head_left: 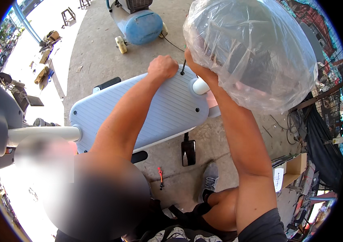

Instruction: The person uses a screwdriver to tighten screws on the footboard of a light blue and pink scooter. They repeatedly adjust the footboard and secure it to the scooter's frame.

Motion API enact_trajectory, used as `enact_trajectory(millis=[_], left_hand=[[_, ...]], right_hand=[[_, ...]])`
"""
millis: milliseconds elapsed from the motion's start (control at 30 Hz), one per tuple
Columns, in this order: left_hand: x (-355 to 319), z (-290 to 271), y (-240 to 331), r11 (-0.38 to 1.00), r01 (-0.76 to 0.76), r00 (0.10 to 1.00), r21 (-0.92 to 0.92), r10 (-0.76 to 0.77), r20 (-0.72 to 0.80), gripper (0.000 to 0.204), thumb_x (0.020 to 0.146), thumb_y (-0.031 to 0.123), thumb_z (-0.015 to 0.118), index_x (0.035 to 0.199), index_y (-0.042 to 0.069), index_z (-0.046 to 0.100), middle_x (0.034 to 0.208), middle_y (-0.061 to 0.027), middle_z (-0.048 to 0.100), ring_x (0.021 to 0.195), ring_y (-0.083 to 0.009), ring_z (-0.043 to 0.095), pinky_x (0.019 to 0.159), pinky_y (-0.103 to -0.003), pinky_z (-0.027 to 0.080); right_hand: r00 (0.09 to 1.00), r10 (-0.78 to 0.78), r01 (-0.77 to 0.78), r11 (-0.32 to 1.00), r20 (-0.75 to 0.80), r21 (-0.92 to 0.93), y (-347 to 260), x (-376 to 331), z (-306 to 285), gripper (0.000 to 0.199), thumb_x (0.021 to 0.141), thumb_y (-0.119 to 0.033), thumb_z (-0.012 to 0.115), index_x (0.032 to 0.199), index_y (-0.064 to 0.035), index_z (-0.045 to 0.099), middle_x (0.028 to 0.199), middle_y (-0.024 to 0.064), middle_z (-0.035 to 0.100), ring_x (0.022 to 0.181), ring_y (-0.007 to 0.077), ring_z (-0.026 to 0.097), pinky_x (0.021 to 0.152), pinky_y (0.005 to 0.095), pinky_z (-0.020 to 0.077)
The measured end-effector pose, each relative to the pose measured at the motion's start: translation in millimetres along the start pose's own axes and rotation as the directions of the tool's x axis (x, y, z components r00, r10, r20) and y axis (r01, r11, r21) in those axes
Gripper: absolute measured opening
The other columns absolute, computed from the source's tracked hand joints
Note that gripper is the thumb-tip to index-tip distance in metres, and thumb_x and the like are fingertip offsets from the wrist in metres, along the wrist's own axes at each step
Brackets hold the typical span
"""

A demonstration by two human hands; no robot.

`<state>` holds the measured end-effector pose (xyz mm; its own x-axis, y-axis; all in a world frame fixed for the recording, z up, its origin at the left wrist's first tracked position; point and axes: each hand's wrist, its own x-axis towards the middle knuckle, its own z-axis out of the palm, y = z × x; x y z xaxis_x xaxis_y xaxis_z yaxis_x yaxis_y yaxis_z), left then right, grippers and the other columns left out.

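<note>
- Above the grey concrete floor [248, 139], a long pale blue-grey footboard [147, 117] with diagonal ribs and rounded corners stretched between a thick cream-white tube [44, 135] at its left end and a short white tube [200, 86] at its right end.
- At the footboard's far edge, toward the far right corner, was the left hand [163, 67], its fingers clenched; whether they gripped anything I could not tell.
- Just right of that fist, a thin straight black rod [184, 67] stood nearly upright at the hole in the far right corner.
- By the rod's upper end was the right hand [191, 57] — partly hidden behind the plastic, so I could not tell how its fingers were set.
- Over the right end, a clear crinkled plastic bag [256, 56] covered a bulky form.
- In the near right corner sat a round dark screw [197, 109], with another [74, 113] at the left end.
- Beyond the far edge stood a blue cylindrical metal tank [143, 28] on pale wheels.
- On the floor off the near edge lay a slim orange-red tool [160, 177] — well apart from both hands.
</note>
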<state>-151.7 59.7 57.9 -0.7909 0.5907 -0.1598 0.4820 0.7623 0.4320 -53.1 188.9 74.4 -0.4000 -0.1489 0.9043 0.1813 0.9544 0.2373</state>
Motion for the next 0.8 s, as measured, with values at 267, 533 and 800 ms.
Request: enact_trajectory(millis=[267, 533, 800], left_hand=[[-2.4, -3.3, 5.7, 1.0, 0.019, 1.0, -0.01, -0.019, 0.02, 0.041, 0.098, 0.03, 0.048, 0.12, 0.007, 0.074, 0.126, -0.0182, 0.071, 0.117, -0.0382, 0.068, 0.097, -0.046, 0.056], [0.4, -1.9, 4.0, 1.0, 0.013, 1.0, -0.009, -0.013, 0.004, 0.042, 0.098, 0.03, 0.048, 0.119, 0.006, 0.074, 0.126, -0.0193, 0.071, 0.117, -0.0384, 0.067, 0.098, -0.046, 0.055], [0.9, -3.9, 1.5, 0.999, 0.038, 0.998, -0.012, -0.038, 0.045, 0.044, 0.096, 0.033, 0.05, 0.131, 0.013, 0.069, 0.132, -0.0179, 0.068, 0.122, -0.0405, 0.063, 0.101, -0.049, 0.053]], right_hand=[[0.884, -0.333, 0.403, 0.194, 0.327, -0.894, -1.0, -5.0, 7.7, 0.042, 0.11, -0.034, 0.046, 0.137, -0.0061, 0.062, 0.111, 0.006, 0.068, 0.101, 0.0173, 0.062, 0.09, 0.0344, 0.0528], [0.908, 0.307, -0.416, 0.743, 0.285, 0.524, -23.4, 74.4, -61.4, 0.028, 0.105, -0.034, 0.06, 0.116, -0.0093, 0.069, 0.104, 0.0039, 0.07, 0.094, 0.021, 0.065, 0.088, 0.0386, 0.0529], [0.85, 0.342, -0.471, 0.834, 0.4, 0.288, -21.4, 60.1, -40.6, 0.028, 0.104, -0.034, 0.061, 0.109, -0.0075, 0.069, 0.093, 0.0049, 0.071, 0.088, 0.0203, 0.066, 0.08, 0.0398, 0.052]])
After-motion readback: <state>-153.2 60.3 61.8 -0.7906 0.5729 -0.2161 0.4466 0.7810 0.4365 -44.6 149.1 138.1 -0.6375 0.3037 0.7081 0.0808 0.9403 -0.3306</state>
